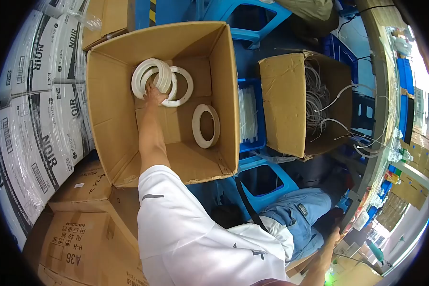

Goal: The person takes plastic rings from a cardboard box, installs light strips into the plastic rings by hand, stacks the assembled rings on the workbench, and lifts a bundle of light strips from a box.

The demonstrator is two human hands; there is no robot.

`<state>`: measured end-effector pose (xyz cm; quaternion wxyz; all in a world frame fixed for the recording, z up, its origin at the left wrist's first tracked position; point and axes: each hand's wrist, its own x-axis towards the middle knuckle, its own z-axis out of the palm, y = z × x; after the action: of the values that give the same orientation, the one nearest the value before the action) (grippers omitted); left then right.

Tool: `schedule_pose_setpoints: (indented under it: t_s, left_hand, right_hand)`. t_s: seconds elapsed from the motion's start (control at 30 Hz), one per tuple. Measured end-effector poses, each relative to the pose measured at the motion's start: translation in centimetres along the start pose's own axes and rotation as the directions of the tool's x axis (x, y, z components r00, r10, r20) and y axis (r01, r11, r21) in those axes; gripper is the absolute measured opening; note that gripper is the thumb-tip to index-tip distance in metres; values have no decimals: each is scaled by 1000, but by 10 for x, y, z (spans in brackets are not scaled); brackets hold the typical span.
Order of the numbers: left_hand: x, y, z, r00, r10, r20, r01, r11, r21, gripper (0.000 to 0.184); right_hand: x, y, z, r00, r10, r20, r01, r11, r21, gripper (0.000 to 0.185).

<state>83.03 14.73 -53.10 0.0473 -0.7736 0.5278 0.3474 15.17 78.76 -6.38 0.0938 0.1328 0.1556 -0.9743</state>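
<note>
An open cardboard box (109, 95) holds several white rings. My left hand (155, 94) reaches down into it, its fingers wrapped round the lower edge of a stack of white rings (163, 75). Beside and partly under that stack lies a flat white ring with small holes (188, 86). Another white ring (196, 126) sits apart near the right side of the box. At the lower right, my right hand (336, 234) is at the edge of the workbench (358, 207); its fingers are too small and partly hidden to make out.
Plastic-wrapped cartons (47, 114) are stacked at the left, with brown cartons (76, 243) below. Right of the box are a blue bin of clear strips (248, 114) and a carton (283, 105) of white cables. Blue stools (276, 178) stand nearby. Part of another person (314, 12) shows at the top.
</note>
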Motion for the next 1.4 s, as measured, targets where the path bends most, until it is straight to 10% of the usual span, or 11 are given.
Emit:
schedule_pose_setpoints:
  t_s: [0.1, 0.17, 0.2, 0.33, 0.4, 0.5, 0.53, 0.57, 0.63, 0.93, 1.4]
  left_hand:
    - [27, -14, -6, 997, 42, 60, -42, 999, 9, 116]
    - [77, -39, -36, 427, 316, 847, 228, 869, -440, 125]
    - [94, -49, -21, 424, 293, 857, 226, 882, -414, 129]
    - [91, -31, -2, 425, 301, 854, 252, 867, -431, 127]
    - [24, 6, 17, 980, -27, 195, 2, 992, 123, 119]
    - [30, -12, 23, 964, 161, 213, -164, 986, -3, 111]
    - [50, -34, -23, 626, 487, 609, 19, 771, -636, 101]
    - [43, -23, -18, 625, 484, 613, 18, 775, -631, 101]
    - [21, -5, 17, 926, 247, 284, -278, 958, 72, 92]
    - [27, -6, 22, 780, 309, 544, -257, 951, -172, 40]
    - [-30, -33, 159, 867, 253, 429, -377, 896, 234, 63]
  right_hand:
    - [-6, 5, -13, 1000, 3, -22, -3, 1000, 14, 65]
    - [0, 15, -10, 1000, 4, -24, -4, 1000, 3, 63]
    - [4, 26, -3, 1000, 11, -22, -11, 1000, -9, 63]
    - [34, 53, 23, 999, 30, 18, -30, 999, -23, 60]
    - [46, 66, 41, 999, 34, 32, -33, 999, -35, 59]
    - [63, 82, 45, 999, 41, 25, -40, 998, -38, 57]
    - [66, 90, 43, 999, 37, 17, -37, 998, -41, 56]
    - [68, 89, 40, 1000, 29, 9, -28, 999, -42, 56]
    - [68, 81, 39, 1000, 3, -9, -3, 998, -61, 54]
    - [56, 54, 25, 988, -118, -96, 107, 988, -116, 50]
    - [53, -73, -13, 872, -338, -354, 291, 940, -179, 69]
